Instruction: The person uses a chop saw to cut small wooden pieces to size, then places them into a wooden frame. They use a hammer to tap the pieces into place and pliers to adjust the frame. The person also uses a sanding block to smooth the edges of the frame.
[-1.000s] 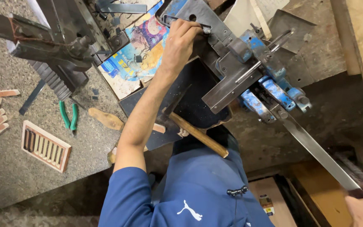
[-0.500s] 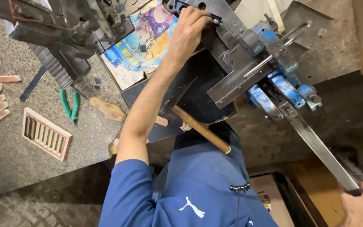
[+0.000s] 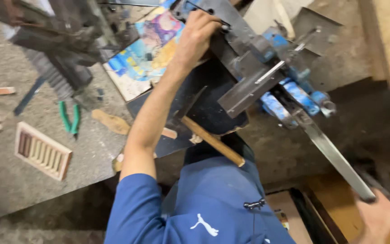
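My left hand [image 3: 197,34] reaches forward at the top of the view, fingers closed over a dark metal plate [image 3: 236,28] on the blue bench vise [image 3: 290,92]. An angle-steel piece [image 3: 249,88] sits clamped in the vise. A long flat steel bar [image 3: 335,156] runs from the vise down to the lower right. My right hand [image 3: 378,217] grips the bar's far end and is blurred.
A hammer with a wooden handle [image 3: 213,142] lies on a dark sheet by my chest. On the grey workbench [image 3: 32,194] are green-handled pliers [image 3: 70,118], a small wooden grille [image 3: 41,151], a colourful printed sheet [image 3: 145,54] and dark machine parts [image 3: 55,40]. A cardboard box [image 3: 290,212] stands below.
The view has shifted left and closer. My right hand has come further into view at the bar's end. My left hand stays on the metal plate at the vise.
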